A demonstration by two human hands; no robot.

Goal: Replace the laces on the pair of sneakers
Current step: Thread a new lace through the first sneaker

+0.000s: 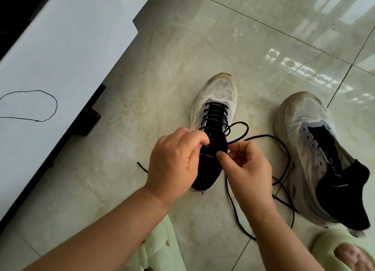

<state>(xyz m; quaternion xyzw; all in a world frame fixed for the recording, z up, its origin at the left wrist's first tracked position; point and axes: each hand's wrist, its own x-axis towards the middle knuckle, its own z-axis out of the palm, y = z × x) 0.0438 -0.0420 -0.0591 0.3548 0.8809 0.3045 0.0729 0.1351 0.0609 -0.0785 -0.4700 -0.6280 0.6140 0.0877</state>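
Both hands meet over the heel end of the laced sneaker, which stands on the tiled floor with its toe pointing away from the person. The left hand is curled closed at the near left side of the shoe's black collar, thumb and forefinger pinched together; a lace end trails out on the floor just left of that hand, though the grip itself is hidden by the fingers. The right hand is closed too, its thumb and forefinger pinching the black lace just beyond the collar, where the cord forms a loop that rises past the fingertips over the shoe's upper eyelets. From the right hand the lace runs on in slack curves across the floor, to the right of and below that hand.

The second sneaker lies well to the right of the right hand, tilted on its side, eyelets empty. Some of the loose cord lies against its near side.

Far to the left of the left hand, a thin black lace lies in an open loop on a white bench. A pale green slipper shows near the right forearm.
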